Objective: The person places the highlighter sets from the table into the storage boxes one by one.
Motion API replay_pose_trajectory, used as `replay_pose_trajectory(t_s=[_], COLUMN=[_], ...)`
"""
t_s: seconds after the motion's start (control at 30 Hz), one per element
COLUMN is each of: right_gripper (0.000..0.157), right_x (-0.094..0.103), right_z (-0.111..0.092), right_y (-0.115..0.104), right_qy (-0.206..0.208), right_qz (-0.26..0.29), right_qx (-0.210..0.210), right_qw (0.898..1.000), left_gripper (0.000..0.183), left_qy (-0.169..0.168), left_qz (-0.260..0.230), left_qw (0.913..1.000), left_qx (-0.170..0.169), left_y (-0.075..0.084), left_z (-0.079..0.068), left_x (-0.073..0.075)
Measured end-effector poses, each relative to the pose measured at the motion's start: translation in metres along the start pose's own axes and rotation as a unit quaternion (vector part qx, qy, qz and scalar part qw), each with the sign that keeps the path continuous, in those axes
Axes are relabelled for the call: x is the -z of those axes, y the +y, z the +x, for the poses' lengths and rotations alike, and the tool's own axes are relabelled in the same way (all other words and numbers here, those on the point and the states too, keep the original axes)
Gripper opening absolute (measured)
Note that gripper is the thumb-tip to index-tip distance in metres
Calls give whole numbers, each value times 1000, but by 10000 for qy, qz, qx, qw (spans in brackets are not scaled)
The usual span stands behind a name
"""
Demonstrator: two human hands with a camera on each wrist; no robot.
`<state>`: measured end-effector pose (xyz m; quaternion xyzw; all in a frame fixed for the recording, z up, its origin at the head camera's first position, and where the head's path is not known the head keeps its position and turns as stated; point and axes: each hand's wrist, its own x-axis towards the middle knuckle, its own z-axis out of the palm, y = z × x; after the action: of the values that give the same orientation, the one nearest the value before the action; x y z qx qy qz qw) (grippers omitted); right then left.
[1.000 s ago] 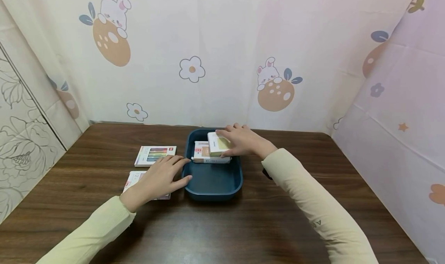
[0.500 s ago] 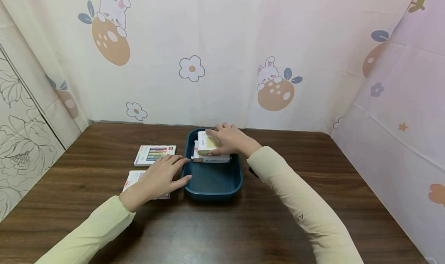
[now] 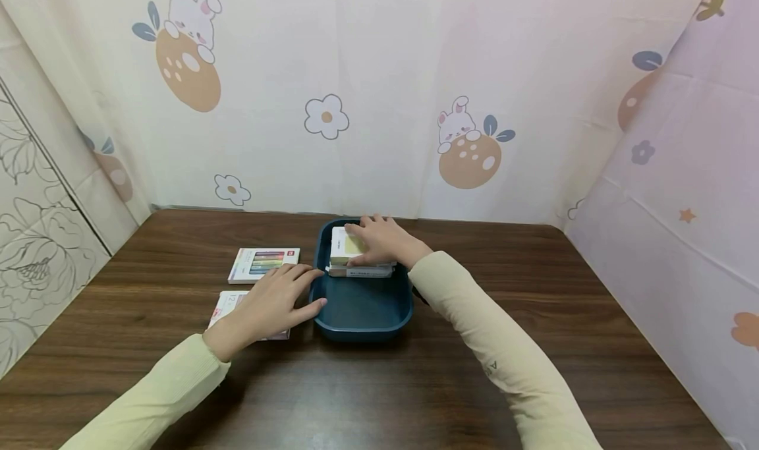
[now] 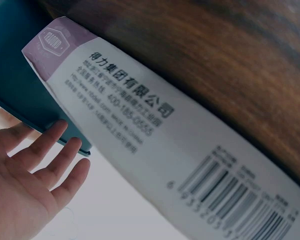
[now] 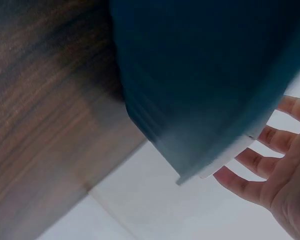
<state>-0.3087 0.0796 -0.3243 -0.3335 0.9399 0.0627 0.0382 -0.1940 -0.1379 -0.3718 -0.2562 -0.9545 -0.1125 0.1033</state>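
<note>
My right hand [image 3: 382, 240] grips a small white and yellow-green box [image 3: 339, 247] from above, thumb at the near side. That box sits over a second white box [image 3: 362, 272] at the far end of a dark blue plastic basin [image 3: 362, 305]. In the right wrist view, the basin's wall [image 5: 190, 80] hides most of the boxes, and the fingers curl at its rim. My left hand [image 3: 269, 308] reaches to the basin's left rim with spread fingers, holding nothing. Beneath it lies a white and purple box [image 3: 225, 303], whose printed side fills much of the left wrist view.
A flat white box [image 3: 263, 265] with a picture of coloured sticks lies left of the basin. All stand on a dark wood table [image 3: 415, 397]. A patterned curtain [image 3: 385, 140] hangs behind the far edge and along the right side.
My right hand has moved left with the yellow-green box, which now lines up over the lower box in the basin. The left hand has stayed in place.
</note>
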Motion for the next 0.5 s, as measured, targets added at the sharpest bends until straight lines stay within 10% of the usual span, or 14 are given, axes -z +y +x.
replay_pose_trajectory(t_s=[0.5], right_gripper=[82], right_x=[-16], right_z=[10], right_y=[-1], right_qy=[-124], right_qz=[166], right_qx=[-133], right_qw=[9997], left_gripper=[57], left_qy=[-40], left_qz=[-22], left_qw=[10000], left_qx=[39], left_y=[0], left_z=[0], left_x=[0])
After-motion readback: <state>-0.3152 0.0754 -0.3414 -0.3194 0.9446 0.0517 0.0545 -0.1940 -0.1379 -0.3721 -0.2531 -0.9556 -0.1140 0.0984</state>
